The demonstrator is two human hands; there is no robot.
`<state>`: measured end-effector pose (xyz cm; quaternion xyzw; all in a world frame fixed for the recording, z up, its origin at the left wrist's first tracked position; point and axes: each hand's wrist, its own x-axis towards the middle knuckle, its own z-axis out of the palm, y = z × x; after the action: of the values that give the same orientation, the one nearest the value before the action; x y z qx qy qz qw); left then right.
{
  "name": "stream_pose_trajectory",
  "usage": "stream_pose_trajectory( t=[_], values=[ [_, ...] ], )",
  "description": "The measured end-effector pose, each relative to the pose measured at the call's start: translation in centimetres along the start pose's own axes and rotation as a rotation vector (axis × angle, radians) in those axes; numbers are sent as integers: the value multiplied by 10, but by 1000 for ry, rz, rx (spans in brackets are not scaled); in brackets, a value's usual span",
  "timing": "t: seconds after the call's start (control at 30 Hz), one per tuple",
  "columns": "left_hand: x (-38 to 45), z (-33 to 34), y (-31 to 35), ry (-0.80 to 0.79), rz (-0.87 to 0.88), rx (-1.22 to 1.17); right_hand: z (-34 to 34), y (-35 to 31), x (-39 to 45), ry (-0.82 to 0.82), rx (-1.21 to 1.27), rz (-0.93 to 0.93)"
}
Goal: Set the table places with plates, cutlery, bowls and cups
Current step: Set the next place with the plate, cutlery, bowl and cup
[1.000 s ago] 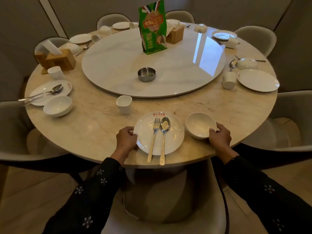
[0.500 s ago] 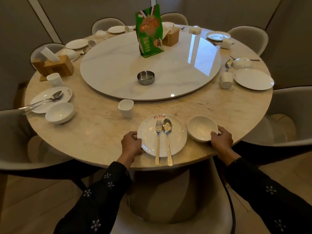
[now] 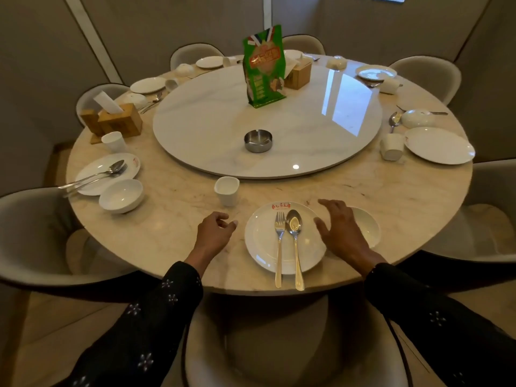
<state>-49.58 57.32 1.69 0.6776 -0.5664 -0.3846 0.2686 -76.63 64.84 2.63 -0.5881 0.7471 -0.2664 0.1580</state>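
A white plate (image 3: pixel 262 244) with a red mark on its far rim lies at the near table edge. A fork (image 3: pixel 279 247) and a spoon (image 3: pixel 295 241) rest side by side on it, handles over the edge. A white bowl (image 3: pixel 368 229) sits to its right, partly hidden by my right hand (image 3: pixel 340 233), which hovers with fingers spread between plate and bowl. My left hand (image 3: pixel 213 233) hangs loosely curled left of the plate, holding nothing. A white cup (image 3: pixel 226 190) stands beyond the plate.
The round marble table (image 3: pixel 173 227) carries a lazy Susan (image 3: pixel 321 129) with a steel ashtray (image 3: pixel 258 140) and a green packet (image 3: pixel 264 69). Other places with plates, bowls and cups ring the edge. Wooden holders (image 3: pixel 111 122) stand at the left. Chairs surround the table.
Both hands have let go: the left came off the plate's rim and moved left, the right left the bowl and lifted toward the plate. The camera view rose and shifted.
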Motion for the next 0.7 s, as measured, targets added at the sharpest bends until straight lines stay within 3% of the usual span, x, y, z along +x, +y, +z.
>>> stream_pose_trajectory(
  t=[0.13,0.23,0.4,0.7],
  values=[
    [22,-25,4,12,98,131,36,-30,14,-164,-44,-61],
    [45,-35,6,-14,157,227,56,-35,18,-210,-92,14],
    [83,-38,14,-97,227,377,75,-23,13,-153,-142,28],
    [123,-21,34,-317,334,385,87,-14,13,-85,-132,28]
  ],
)
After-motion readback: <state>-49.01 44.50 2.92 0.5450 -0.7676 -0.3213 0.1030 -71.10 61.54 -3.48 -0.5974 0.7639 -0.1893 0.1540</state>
